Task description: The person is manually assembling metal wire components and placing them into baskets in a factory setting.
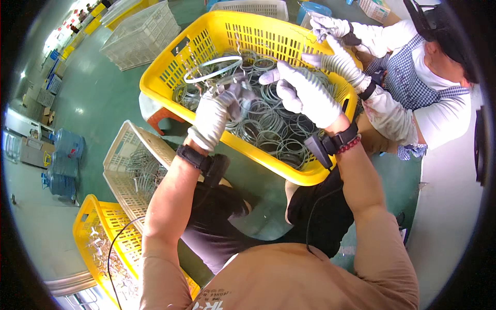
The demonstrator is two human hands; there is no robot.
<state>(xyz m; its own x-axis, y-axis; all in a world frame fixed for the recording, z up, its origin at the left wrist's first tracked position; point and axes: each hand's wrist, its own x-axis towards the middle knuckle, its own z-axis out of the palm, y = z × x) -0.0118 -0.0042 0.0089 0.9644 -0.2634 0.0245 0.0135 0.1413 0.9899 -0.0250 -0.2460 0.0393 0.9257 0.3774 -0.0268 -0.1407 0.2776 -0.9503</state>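
Both my hands wear white knit gloves over a large yellow plastic basket (181, 111) filled with loose metal rings (263, 121). At its left side, my left hand (214, 113) is closed on a metal ring (213, 70) with small metal fittings by the fingers. Motion blurs those fingertips, so the exact grip is unclear. Toward the basket's right side, my right hand (307, 95) hovers above the rings. Its fingers are apart and nothing shows in them. Thin twisted metal hooks (191, 54) hang near the basket's far left wall.
A co-worker (413, 82) with gloved hands over the basket sits at the right. A beige basket (124, 170) of metal parts and a yellow basket (85, 227) of small fittings stand at my left. Behind are a white crate (142, 41) and, far left, water jugs (67, 150).
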